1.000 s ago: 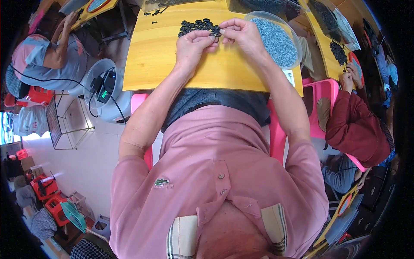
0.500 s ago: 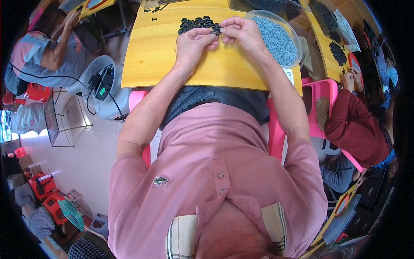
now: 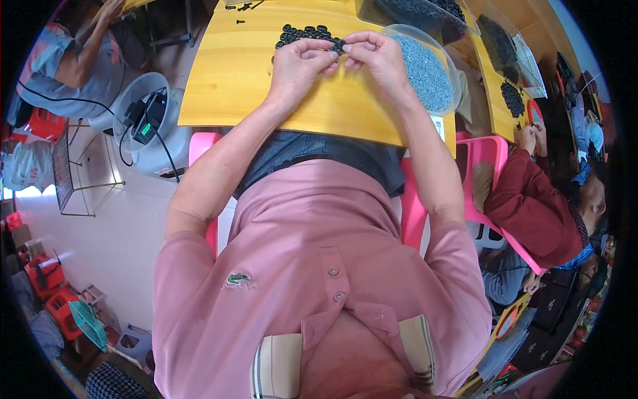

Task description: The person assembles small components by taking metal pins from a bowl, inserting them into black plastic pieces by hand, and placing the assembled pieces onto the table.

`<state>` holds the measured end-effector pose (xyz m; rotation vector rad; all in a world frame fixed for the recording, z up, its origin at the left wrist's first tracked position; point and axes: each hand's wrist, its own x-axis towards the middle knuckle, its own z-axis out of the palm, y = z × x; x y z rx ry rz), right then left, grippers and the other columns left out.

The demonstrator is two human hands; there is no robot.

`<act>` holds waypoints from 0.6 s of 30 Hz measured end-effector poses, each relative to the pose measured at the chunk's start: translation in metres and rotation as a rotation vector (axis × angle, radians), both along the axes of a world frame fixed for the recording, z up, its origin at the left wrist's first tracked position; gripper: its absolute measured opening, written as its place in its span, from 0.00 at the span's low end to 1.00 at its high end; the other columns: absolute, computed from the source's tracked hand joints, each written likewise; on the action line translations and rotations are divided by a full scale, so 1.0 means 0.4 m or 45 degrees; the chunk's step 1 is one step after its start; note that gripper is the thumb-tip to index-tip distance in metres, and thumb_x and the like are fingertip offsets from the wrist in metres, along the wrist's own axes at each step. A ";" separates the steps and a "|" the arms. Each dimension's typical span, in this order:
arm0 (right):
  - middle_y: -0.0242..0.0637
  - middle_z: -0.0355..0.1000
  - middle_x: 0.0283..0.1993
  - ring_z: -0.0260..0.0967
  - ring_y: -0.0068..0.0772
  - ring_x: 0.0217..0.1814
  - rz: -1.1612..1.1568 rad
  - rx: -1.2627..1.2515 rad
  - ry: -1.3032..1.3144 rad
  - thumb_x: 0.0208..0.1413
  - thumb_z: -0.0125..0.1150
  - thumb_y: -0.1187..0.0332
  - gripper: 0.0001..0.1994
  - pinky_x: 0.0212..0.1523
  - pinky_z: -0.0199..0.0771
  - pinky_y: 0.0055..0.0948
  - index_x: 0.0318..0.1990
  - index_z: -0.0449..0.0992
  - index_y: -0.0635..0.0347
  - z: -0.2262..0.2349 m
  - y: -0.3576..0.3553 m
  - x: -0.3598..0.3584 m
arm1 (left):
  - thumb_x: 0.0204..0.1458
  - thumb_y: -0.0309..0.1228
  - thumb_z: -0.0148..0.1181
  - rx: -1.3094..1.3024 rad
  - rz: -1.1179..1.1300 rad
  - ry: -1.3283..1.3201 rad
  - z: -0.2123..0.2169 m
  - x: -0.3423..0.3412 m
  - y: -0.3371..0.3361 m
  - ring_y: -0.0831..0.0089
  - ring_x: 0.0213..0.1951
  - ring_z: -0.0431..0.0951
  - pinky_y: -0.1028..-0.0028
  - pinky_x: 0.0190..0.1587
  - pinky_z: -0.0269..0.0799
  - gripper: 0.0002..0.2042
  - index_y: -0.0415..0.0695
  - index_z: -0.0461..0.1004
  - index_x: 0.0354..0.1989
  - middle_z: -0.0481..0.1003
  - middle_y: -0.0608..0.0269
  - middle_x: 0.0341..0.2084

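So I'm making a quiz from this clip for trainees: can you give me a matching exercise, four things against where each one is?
Things:
1. small black part
2. clear bowl of grey bits
3. pile of black rings
4. white bucket

Places:
A. on the floor, left of the yellow table
B. pinched between the left hand and right hand
C. on the table, right of the hands
D. on the table, just beyond the hands

Pairs: 1-B, 2-C, 3-D, 4-A

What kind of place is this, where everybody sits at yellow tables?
Probably a small assembly workshop. The left hand and right hand pinch a small black part above a pile of black parts, beside a clear bowl of tiny grey pieces; other people work at nearby tables.
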<state>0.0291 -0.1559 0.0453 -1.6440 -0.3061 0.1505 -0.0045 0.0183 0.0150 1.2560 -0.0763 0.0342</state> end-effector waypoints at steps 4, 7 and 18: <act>0.35 0.77 0.29 0.73 0.19 0.28 -0.012 -0.024 -0.021 0.52 0.62 0.75 0.10 0.31 0.69 0.17 0.42 0.77 0.69 0.005 0.001 -0.004 | 0.53 0.22 0.62 0.018 0.011 -0.017 -0.001 -0.001 -0.002 0.78 0.30 0.80 0.82 0.35 0.75 0.11 0.30 0.75 0.43 0.80 0.57 0.28; 0.35 0.77 0.29 0.73 0.18 0.27 0.013 -0.019 -0.010 0.52 0.62 0.75 0.10 0.30 0.69 0.17 0.42 0.77 0.68 0.005 0.002 -0.006 | 0.53 0.22 0.62 0.002 0.010 -0.017 -0.001 -0.003 -0.003 0.78 0.30 0.80 0.82 0.35 0.75 0.11 0.30 0.75 0.43 0.80 0.57 0.28; 0.34 0.77 0.29 0.72 0.18 0.27 0.000 -0.061 -0.014 0.53 0.62 0.76 0.08 0.30 0.68 0.17 0.40 0.78 0.67 0.015 0.006 -0.015 | 0.53 0.21 0.62 0.036 0.057 -0.113 -0.004 -0.006 -0.007 0.78 0.30 0.80 0.81 0.35 0.75 0.10 0.29 0.75 0.42 0.80 0.58 0.28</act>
